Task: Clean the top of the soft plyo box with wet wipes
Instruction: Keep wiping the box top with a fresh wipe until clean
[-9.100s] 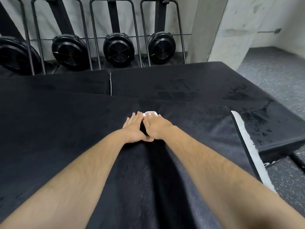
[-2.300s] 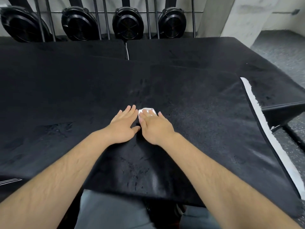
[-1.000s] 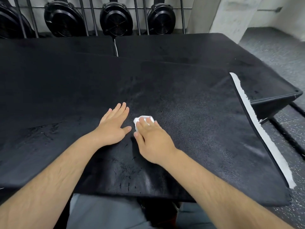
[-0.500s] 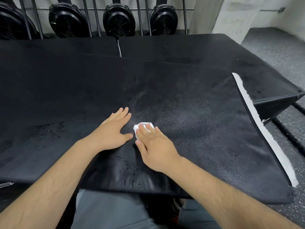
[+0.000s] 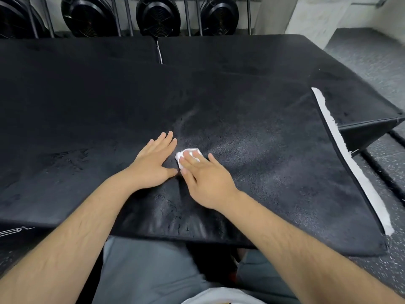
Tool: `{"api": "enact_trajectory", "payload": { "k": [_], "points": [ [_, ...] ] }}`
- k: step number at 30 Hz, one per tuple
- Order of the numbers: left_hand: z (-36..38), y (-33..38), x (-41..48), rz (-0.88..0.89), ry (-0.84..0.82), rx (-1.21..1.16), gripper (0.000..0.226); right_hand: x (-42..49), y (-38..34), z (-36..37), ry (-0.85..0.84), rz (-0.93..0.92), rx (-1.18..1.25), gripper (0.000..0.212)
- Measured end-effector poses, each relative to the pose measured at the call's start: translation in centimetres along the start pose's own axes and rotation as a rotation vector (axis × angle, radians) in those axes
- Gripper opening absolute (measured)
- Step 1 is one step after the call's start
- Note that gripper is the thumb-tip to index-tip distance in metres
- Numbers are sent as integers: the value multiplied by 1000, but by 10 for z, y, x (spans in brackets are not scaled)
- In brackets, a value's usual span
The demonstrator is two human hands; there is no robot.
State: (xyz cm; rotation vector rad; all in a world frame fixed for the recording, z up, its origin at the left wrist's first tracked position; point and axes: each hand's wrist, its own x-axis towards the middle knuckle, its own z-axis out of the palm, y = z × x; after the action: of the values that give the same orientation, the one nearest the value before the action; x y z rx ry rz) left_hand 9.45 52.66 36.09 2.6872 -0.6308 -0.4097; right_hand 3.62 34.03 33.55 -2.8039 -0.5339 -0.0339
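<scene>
Moved since nine seconds back: both hands and the wipe, drawn from mid-panel toward the near edge of the box. The hands, then overlapping, now lie side by side, thumbs nearly touching. Over the last half second little has shifted.

Item 1, soft plyo box (image 5: 274, 132): black, matte top. Long axis runs left to right across the person's front. The right end is marked by a white strip (image 5: 350, 163) running far to near. A pale damp sheen spreads round and beyond the hands, and streaks show toward the near edge. Judgement: the middle band has been wiped, while the far left and far corners look untouched.

Item 2, wet wipe (image 5: 190, 155): white, wadded small, lying on the box top slightly left of centre, nearer the front edge than the back. Most of it is under the fingers, so its long axis cannot be told for certain; the showing part looks a little wider than deep.

Item 3, right hand (image 5: 206, 181): flat, fingers straight and spread a little, fingertips pressing the wipe down. It points away and slightly left.

Item 4, left hand (image 5: 154, 164): flat, palm down on the box top just beside the wipe, fingers straight and holding nothing. Seemingly bracing.

Item 5, surroundings: a second black box (image 5: 241, 51) butted behind; black fan wheels (image 5: 158, 16) in a rack at the wall; speckled grey floor (image 5: 372, 62) to the right.
</scene>
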Motion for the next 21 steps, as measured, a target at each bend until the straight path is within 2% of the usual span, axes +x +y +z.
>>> {"api": "enact_trajectory", "payload": {
  "k": [8, 15, 18, 21],
  "points": [
    [3, -1, -2, 5, 15, 6, 85, -18, -9, 3, 45, -4, 21, 46],
    [4, -1, 0, 7, 22, 11, 85, 2, 14, -14, -15, 86, 92, 43],
    [3, 0, -2, 14, 31, 11, 85, -4, -1, -11, 26, -3, 91, 36],
    [3, 0, -2, 11, 35, 15, 85, -15, 4, -14, -6, -96, 58, 34]
  ]
}}
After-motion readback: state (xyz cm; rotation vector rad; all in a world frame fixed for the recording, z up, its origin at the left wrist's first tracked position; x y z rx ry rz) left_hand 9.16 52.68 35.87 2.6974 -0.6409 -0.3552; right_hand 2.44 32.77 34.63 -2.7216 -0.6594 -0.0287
